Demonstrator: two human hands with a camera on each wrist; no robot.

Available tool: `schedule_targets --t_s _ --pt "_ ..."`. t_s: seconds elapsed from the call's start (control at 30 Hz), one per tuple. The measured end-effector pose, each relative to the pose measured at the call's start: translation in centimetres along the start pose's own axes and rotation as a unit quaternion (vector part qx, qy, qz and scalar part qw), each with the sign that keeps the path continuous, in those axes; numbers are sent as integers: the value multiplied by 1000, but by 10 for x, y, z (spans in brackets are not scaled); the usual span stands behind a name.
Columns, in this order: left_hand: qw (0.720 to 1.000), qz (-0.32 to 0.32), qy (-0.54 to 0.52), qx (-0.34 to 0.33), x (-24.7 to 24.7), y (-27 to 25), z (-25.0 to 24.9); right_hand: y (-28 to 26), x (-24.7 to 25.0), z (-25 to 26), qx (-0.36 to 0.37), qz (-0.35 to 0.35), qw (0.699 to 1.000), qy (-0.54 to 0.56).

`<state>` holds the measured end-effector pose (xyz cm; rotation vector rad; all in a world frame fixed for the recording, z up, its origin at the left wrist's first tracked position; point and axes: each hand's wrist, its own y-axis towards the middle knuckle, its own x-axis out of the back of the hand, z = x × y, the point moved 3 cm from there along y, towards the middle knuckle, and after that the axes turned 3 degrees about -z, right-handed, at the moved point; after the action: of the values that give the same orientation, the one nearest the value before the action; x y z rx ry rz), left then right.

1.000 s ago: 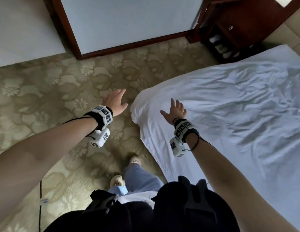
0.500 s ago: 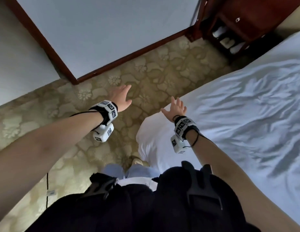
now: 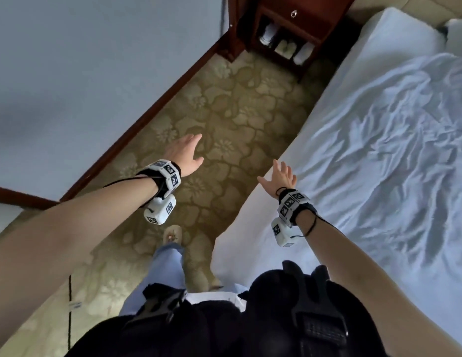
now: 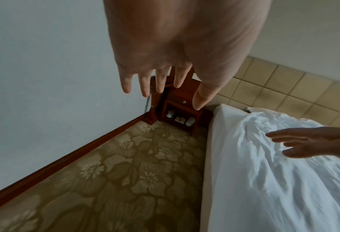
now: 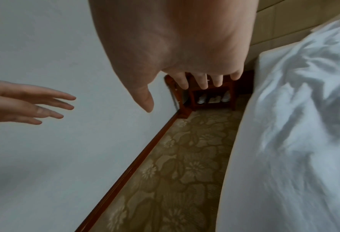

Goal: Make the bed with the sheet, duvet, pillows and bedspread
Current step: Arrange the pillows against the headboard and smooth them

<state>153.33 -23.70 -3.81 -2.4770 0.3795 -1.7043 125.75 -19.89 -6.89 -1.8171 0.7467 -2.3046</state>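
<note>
A bed with a wrinkled white sheet [image 3: 379, 155] fills the right side of the head view. Its near corner hangs down by my legs. My left hand [image 3: 184, 157] is stretched out over the carpet, fingers straight, holding nothing. My right hand [image 3: 279, 177] hovers above the bed's left edge with fingers spread and empty. In the left wrist view the left fingers [image 4: 145, 83] point toward the nightstand, and the right hand [image 4: 304, 144] floats over the sheet [image 4: 274, 180]. A white pillow edge [image 3: 459, 29] shows at the bed's head.
A dark wooden nightstand [image 3: 294, 29] with white items on its shelf stands in the corner between wall and bed. A flower-patterned carpet [image 3: 224, 119] runs as a narrow aisle between the wall's wooden skirting [image 3: 147, 117] and the bed.
The view has turned right along the aisle toward the nightstand. Both hands stay open and empty, held out in front of me.
</note>
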Motion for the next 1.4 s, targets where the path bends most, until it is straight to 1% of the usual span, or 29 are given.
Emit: schedule_targets --t_s 0.07,0.13,0.2,0.27,0.4,0.5,0.63,0.8,0.93,1.03,1.2,1.4 --pt "999 18 3 -34 18 51 0 26 11 10 -53 0 999 11" --pt "997 17 14 -74 27 81 -6 40 18 16 -81 0 996 19" --pt "993 32 26 -112 36 120 -14 59 27 23 -116 5 992 38" --pt "989 49 29 -136 40 149 -24 70 35 29 -142 15 988 55" --pt "980 68 37 -181 40 203 -49 98 58 33 -156 0 985 71" --pt "973 79 44 -212 37 246 -73 125 75 28 -169 -13 983 77" --pt "966 76 66 -238 41 312 -110 176 105 10 -179 -16 978 107" --pt "962 90 91 -242 51 403 -160 246 159 -22 -187 -36 973 135" --pt "960 73 85 -258 68 467 -206 294 202 -47 -203 -46 968 138" --pt "951 59 99 -287 77 515 -244 333 228 -68 -221 -48 963 145" --pt "942 61 101 -313 75 604 -298 402 257 -100 -251 -40 956 145" --pt "919 98 128 -359 58 729 -375 494 308 -143 -316 -55 934 154"
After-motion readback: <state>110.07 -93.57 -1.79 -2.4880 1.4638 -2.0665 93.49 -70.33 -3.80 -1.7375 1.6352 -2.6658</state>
